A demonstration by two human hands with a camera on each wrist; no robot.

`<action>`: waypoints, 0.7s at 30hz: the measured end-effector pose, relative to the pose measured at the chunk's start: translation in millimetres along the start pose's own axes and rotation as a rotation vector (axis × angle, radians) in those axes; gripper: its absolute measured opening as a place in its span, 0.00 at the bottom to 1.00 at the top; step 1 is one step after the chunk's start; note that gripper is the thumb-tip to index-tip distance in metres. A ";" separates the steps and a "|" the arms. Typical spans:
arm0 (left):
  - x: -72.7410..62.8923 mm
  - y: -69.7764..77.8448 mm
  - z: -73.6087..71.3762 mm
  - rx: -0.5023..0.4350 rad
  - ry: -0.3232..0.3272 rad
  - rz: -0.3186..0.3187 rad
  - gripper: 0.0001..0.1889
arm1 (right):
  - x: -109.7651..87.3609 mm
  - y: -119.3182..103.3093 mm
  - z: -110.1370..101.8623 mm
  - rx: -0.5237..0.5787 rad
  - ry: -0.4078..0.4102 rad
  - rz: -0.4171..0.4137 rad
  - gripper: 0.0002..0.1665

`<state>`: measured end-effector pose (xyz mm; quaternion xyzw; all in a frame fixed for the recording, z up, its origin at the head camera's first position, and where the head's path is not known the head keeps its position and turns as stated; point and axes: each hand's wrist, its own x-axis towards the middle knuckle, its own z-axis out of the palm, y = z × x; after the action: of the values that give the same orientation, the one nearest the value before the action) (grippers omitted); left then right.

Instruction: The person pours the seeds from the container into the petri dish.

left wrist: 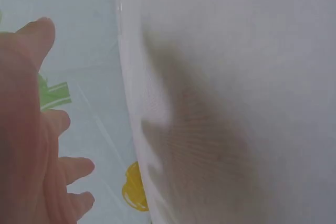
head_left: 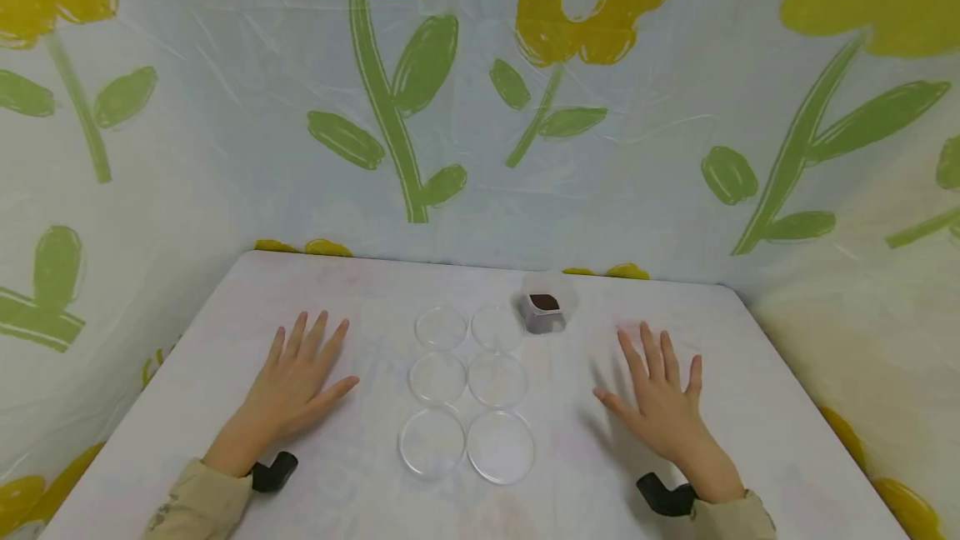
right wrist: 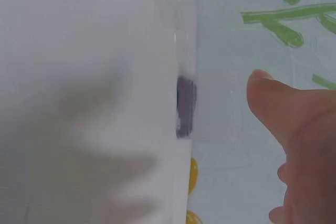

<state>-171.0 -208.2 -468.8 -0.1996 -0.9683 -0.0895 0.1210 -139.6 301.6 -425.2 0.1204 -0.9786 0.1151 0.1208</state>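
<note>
My left hand (head_left: 295,383) hovers over the left part of the white table, fingers spread and straight, holding nothing. On the right side my right hand (head_left: 663,407) is likewise spread above the surface, its shadow falling to its left. Between them lie several clear round dishes (head_left: 501,447) in two columns. Beside the far right dish stands a small clear container (head_left: 543,323) with something dark brown inside and what looks like a raised transparent lid. The right wrist view shows that container (right wrist: 186,107) from the side, beyond my thumb.
The white tabletop (head_left: 577,490) ends in front of a hanging flowered cloth (head_left: 480,123), which also rises on both sides. A black strap piece (head_left: 276,472) sits at my left wrist, and another (head_left: 666,497) at the right.
</note>
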 end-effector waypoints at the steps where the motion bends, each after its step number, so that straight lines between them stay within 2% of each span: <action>1: 1.4 -0.3 0.3 -0.013 0.001 0.001 0.42 | 1.4 0.6 -0.2 0.008 0.006 0.000 0.55; 13: 29.8 -1.0 -0.4 -0.184 -0.048 0.001 0.38 | 30.2 7.1 -1.1 0.113 0.057 0.011 0.54; 18: 43.3 -0.5 5.6 -0.280 -0.072 -0.011 0.38 | 49.9 7.4 2.7 0.205 0.094 0.005 0.54; 21: 52.8 0.7 10.2 -0.371 -0.080 -0.014 0.38 | 63.8 6.7 7.6 0.308 0.134 0.012 0.54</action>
<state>-219.8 -186.0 -464.2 -0.2153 -0.9405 -0.2594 0.0430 -203.0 292.8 -416.8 0.1237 -0.9399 0.2722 0.1651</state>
